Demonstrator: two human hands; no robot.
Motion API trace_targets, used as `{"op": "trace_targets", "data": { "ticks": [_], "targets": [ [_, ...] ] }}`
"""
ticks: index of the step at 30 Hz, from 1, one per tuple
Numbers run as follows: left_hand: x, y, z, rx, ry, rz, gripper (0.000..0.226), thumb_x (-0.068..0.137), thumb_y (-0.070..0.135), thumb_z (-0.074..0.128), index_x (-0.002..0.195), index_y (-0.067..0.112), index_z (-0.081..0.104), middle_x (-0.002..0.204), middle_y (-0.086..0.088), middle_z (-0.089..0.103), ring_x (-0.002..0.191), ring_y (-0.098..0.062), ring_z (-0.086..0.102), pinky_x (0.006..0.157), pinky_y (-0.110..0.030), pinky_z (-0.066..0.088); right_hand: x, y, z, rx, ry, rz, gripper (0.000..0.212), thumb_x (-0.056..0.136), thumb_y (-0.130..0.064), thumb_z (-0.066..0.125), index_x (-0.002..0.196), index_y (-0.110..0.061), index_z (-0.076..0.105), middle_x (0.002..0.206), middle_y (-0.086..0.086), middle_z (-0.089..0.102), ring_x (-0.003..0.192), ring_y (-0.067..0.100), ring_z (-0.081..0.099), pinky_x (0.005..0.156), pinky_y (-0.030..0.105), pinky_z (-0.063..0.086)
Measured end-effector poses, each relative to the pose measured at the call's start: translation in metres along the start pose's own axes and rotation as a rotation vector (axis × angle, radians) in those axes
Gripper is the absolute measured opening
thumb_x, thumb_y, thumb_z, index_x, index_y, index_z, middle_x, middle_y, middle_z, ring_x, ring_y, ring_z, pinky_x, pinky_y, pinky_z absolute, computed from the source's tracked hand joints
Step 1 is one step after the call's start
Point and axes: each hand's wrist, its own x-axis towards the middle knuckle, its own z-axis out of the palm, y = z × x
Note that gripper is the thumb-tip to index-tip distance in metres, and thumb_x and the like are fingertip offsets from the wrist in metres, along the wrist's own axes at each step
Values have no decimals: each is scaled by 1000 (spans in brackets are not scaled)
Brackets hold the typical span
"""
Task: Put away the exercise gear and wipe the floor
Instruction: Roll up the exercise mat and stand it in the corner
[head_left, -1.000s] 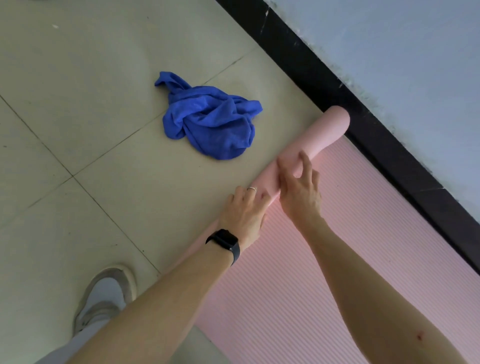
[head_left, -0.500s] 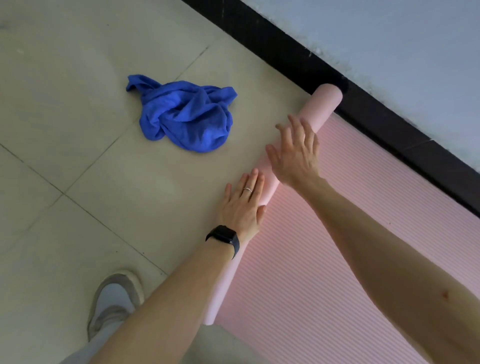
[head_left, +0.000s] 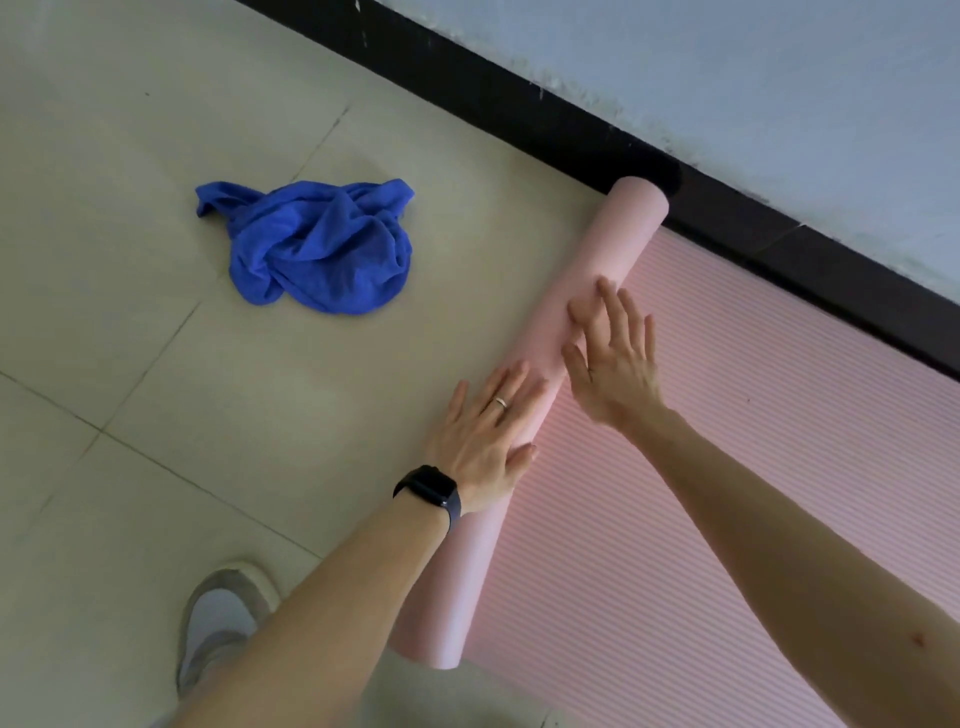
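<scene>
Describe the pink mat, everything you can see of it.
The pink mat looks like soft foam, with fine ribs on its flat part. It is partly rolled. A smooth, tight roll has its far end by the black baseboard and its near end towards the person. The rest lies flat on the tiled floor along the wall. The left hand and right hand press flat on the roll, fingers straight. The blue cloth lies apart from it.

Left hand (head_left: 483, 436) and right hand (head_left: 618, 364) uncurled flat onto the mat roll (head_left: 613, 249).
</scene>
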Motion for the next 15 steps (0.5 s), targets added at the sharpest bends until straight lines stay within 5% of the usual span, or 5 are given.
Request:
{"op": "trace_targets", "data": {
  "ticks": [3, 7, 10, 12, 15],
  "targets": [
    [1, 32, 19, -1, 13, -80, 78, 93, 36, 49, 159, 23, 9, 167, -1, -2, 152, -22, -1, 119, -54, 15, 15, -13, -16, 40, 123, 38, 46, 99, -46, 35, 137, -22, 43, 164, 10, 11, 152, 36, -1, 119, 65, 2],
    [2, 52, 21, 19, -28, -126, 71, 94, 36, 32, 159, 21, 9, 166, 0, -7, 152, -20, -7, 121, -51, 10, 32, -17, -14, -171, -84, -120, 58, 103, -56, 13, 157, -38, 10, 167, 0, -8, 151, 27, -18, 120, 60, -6],
    [3, 49, 6, -138, -91, -34, 68, 94, 41, 14, 158, 26, -3, 165, 6, -10, 152, -15, -8, 123, -47, 10, 12, 7, 2, -138, -97, -54, 57, 102, -55, 6, 157, -41, 0, 165, -6, -19, 149, 20, -25, 120, 60, -2],
    [0, 38, -7, -195, -54, -47, 65, 98, 41, 19, 158, 28, -4, 166, 2, -3, 153, -14, 0, 124, -41, 10, -3, 21, 7, -107, -92, -4, 56, 103, -54, 5, 155, -43, -10, 162, -9, -26, 148, 16, -29, 121, 59, -3],
    [1, 24, -19, -51, -168, -75, 69, 102, 51, 24, 156, 27, -12, 162, 7, -21, 151, -11, -13, 123, -40, -3, -21, 41, 4, -82, -116, 33, 55, 102, -57, 2, 152, -46, -19, 159, -14, -32, 146, 13, -31, 121, 57, -6]
  ]
}}
